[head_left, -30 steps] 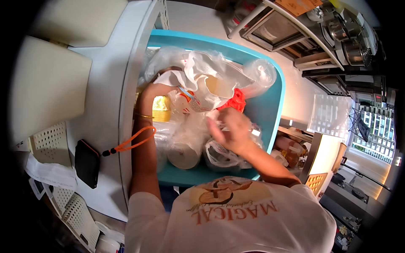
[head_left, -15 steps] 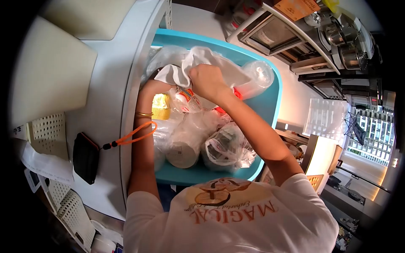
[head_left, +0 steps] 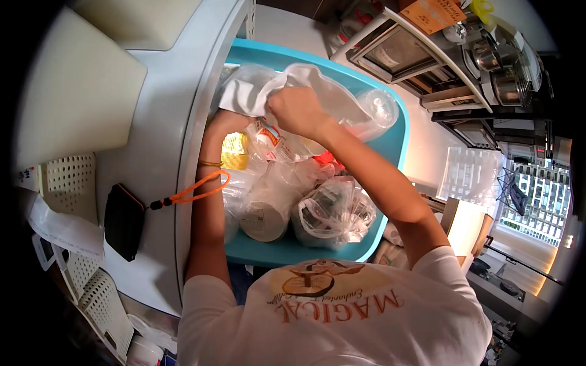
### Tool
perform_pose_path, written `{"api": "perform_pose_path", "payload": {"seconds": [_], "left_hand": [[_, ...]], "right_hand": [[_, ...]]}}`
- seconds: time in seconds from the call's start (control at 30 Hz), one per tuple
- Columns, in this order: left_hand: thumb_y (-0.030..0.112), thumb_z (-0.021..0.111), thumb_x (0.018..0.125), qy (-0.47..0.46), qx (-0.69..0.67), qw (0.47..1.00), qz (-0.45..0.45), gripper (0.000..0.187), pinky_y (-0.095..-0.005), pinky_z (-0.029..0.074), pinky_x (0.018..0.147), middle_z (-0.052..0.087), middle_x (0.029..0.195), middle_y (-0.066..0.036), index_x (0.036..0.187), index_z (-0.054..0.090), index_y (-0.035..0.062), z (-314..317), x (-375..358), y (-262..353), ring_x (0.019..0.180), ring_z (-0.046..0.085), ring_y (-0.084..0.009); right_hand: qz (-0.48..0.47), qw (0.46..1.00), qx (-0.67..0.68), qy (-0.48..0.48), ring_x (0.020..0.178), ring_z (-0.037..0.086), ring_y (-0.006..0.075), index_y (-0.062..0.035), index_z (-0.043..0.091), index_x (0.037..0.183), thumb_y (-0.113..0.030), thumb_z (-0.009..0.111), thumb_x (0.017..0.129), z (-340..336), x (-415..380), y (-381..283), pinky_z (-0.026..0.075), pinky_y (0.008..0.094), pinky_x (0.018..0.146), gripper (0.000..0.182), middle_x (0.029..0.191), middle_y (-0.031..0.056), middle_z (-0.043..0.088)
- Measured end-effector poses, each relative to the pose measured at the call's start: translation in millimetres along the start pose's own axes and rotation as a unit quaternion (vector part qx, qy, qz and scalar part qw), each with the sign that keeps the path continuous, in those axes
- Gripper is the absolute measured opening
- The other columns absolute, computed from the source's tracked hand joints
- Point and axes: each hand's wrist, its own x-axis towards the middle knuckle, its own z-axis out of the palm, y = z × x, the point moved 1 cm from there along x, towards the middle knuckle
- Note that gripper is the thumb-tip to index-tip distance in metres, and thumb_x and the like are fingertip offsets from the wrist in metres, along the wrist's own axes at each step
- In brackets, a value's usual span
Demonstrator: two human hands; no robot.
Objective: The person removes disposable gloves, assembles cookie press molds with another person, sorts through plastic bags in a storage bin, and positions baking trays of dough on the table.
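The white bag (head_left: 308, 78) lies on top of the load in the turquoise tub (head_left: 400, 143), just ahead of both hands; its long axis runs across the body, from the left hand (head_left: 235, 122) out to the clear container (head_left: 379, 108) on the right. The right hand (head_left: 296, 110) is curled into a loose fist on a fold near the middle, apparently gripping it, while the left hand reaches in under the left end, fingers hidden, so I cannot tell whether they are spread or pinching. Both touch it, so neither is clearly nearer. Below the bag's printed part are a gold item (head_left: 235, 152) beside the left wrist, a red bag (head_left: 328, 160) under the right forearm, and, nearer the body, a wrapped cup (head_left: 264, 218) next to a clear bag (head_left: 332, 212). Left of the tub, the counter (head_left: 168, 85) carries a black pouch (head_left: 125, 222) with an orange strap (head_left: 210, 190) crossing the left forearm. Pots (head_left: 510, 85) fill a rack to the right, with a window (head_left: 531, 204) beyond.
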Motion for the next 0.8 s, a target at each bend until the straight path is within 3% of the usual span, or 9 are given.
{"api": "perform_pose_path", "payload": {"seconds": [0.03, 0.07, 0.23, 0.3, 0.43, 0.5, 0.6, 0.7, 0.8], "left_hand": [[0.014, 0.068, 0.078, 0.016, -0.028, 0.999, -0.028, 0.047, -0.0361, 0.040, 0.098, 0.056, 0.125, -0.016, 0.122, 0.054, 0.0053, -1, -1, 2, 0.117, 0.052, -0.0282], [0.013, 0.072, 0.074, -0.065, 0.009, 0.997, -0.037, 0.059, -0.0370, 0.036, 0.102, 0.051, 0.132, -0.016, 0.128, 0.050, 0.0062, -2, 3, -7, 0.125, 0.045, -0.0301], [0.007, 0.072, 0.067, -0.031, -0.007, 0.999, -0.037, 0.068, -0.0368, 0.037, 0.102, 0.048, 0.133, -0.018, 0.130, 0.046, 0.0046, -2, 3, -1, 0.129, 0.041, -0.0312], [0.001, 0.066, 0.067, 0.035, -0.009, 0.999, 0.007, 0.055, -0.0392, 0.047, 0.085, 0.061, 0.110, -0.018, 0.120, 0.053, 0.0056, 1, 4, 6, 0.105, 0.057, -0.0353], [0.000, 0.069, 0.065, 0.007, -0.101, 0.993, -0.057, 0.056, -0.0369, 0.050, 0.079, 0.063, 0.105, -0.017, 0.118, 0.052, 0.0010, -1, 0, 12, 0.097, 0.062, -0.0274], [-0.006, 0.071, 0.062, -0.149, -0.270, 0.942, -0.129, 0.066, -0.0338, 0.053, 0.072, 0.059, 0.110, -0.016, 0.122, 0.045, -0.0019, 0, 0, 8, 0.093, 0.064, -0.0220], [-0.003, 0.079, 0.059, -0.121, -0.369, 0.917, -0.089, 0.066, -0.0294, 0.051, 0.064, 0.062, 0.099, -0.009, 0.118, 0.048, -0.0021, 3, 1, 10, 0.083, 0.062, -0.0135], [-0.007, 0.077, 0.060, -0.094, -0.326, 0.937, -0.081, 0.066, -0.0285, 0.053, 0.060, 0.063, 0.092, -0.010, 0.118, 0.046, -0.0037, 11, 7, 11, 0.077, 0.065, -0.0156], [-0.002, 0.082, 0.059, -0.036, -0.303, 0.949, -0.074, 0.071, -0.0295, 0.051, 0.076, 0.061, 0.105, -0.010, 0.121, 0.047, -0.0030, 21, 11, 7, 0.093, 0.060, -0.0158]], "right_hand": [[0.000, 1.000, 0.001, 0.000, 0.071, 0.065, 0.0334, -0.0037, 0.067, 0.074, -0.010, 0.060, 0.071, -4, 4, -5, 0.052, 0.0417, 0.062, 0.010, 0.074, 0.0181, 0.065], [0.014, 1.000, 0.002, -0.007, 0.071, 0.065, 0.0340, -0.0042, 0.067, 0.074, -0.010, 0.060, 0.070, -8, 10, -10, 0.052, 0.0421, 0.062, 0.010, 0.075, 0.0185, 0.065], [0.061, 0.998, 0.020, -0.019, 0.073, 0.064, 0.0344, -0.0076, 0.068, 0.074, -0.011, 0.064, 0.067, 0, 34, -7, 0.051, 0.0433, 0.060, 0.009, 0.076, 0.0169, 0.065], [0.053, 0.997, 0.029, -0.039, 0.073, 0.064, 0.0335, -0.0084, 0.067, 0.073, -0.012, 0.064, 0.067, 0, 38, -4, 0.051, 0.0429, 0.061, 0.007, 0.076, 0.0150, 0.065], [-0.021, 0.998, 0.041, -0.048, 0.076, 0.063, 0.0306, -0.0089, 0.064, 0.071, -0.016, 0.067, 0.067, 3, 47, 5, 0.049, 0.0413, 0.062, 0.008, 0.076, 0.0102, 0.064], [-0.054, 0.994, 0.063, -0.067, 0.076, 0.062, 0.0303, -0.0077, 0.063, 0.070, -0.017, 0.068, 0.067, 6, 57, 14, 0.049, 0.0408, 0.063, 0.011, 0.077, 0.0103, 0.063], [-0.095, 0.987, 0.095, -0.091, 0.077, 0.062, 0.0303, -0.0057, 0.063, 0.071, -0.019, 0.069, 0.067, 11, 71, 25, 0.048, 0.0401, 0.064, 0.015, 0.078, 0.0112, 0.063], [-0.103, 0.984, 0.098, -0.107, 0.077, 0.062, 0.0310, -0.0045, 0.063, 0.071, -0.018, 0.069, 0.067, 17, 80, 27, 0.048, 0.0400, 0.065, 0.016, 0.078, 0.0127, 0.063], [-0.105, 0.984, 0.094, -0.108, 0.078, 0.062, 0.0320, -0.0033, 0.063, 0.072, -0.017, 0.068, 0.068, 14, 79, 26, 0.048, 0.0405, 0.065, 0.015, 0.078, 0.0137, 0.063]]}}
